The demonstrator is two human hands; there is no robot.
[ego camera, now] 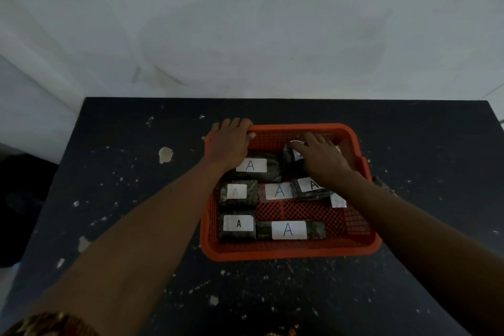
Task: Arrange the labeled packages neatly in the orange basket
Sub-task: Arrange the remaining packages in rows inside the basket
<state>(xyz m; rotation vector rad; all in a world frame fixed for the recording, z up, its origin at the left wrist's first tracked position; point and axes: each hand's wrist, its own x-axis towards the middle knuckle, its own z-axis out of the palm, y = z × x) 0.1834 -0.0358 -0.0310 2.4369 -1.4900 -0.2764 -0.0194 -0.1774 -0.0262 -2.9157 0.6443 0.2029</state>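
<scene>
An orange mesh basket (289, 252) sits on a dark table and holds several dark wrapped packages with white "A" labels. My left hand (230, 142) grips the basket's far left corner rim. At the far right inside the basket, my right hand (321, 157) lies palm down over a package (289, 154), fingers on its label. One labeled package (259, 168) lies just below my left hand. Others lie at the left (238, 192), the middle (279, 190), the right (312, 188), the front left (238, 225) and the front (290, 230).
The dark table (136, 199) is speckled with white paint chips and ends at a pale wall behind. A small dark item (381, 184) lies just outside the basket's right side, partly hidden by my right forearm. A dark shape (19, 199) stands left of the table.
</scene>
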